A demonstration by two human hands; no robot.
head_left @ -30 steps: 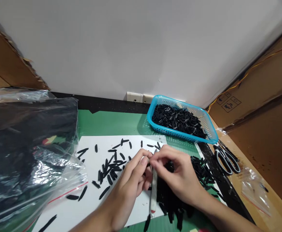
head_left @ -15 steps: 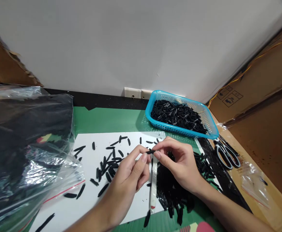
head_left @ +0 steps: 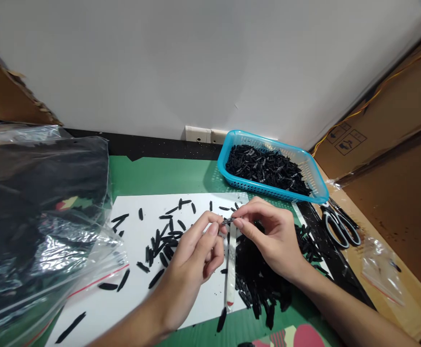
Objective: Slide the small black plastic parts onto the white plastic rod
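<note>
Small black piece [head_left: 228, 221] pinched between the fingertips of both hands [head_left: 198, 248] [head_left: 266, 238].

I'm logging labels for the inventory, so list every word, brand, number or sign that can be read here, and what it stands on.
No word, brand or number can be read.
Cardboard box on the right: framed handling signs, too small and blurred to make out.
Wall socket plates: no legible marking.
Blue plastic basket: no lettering visible.
Large clear zip bag: no legible print.
</note>
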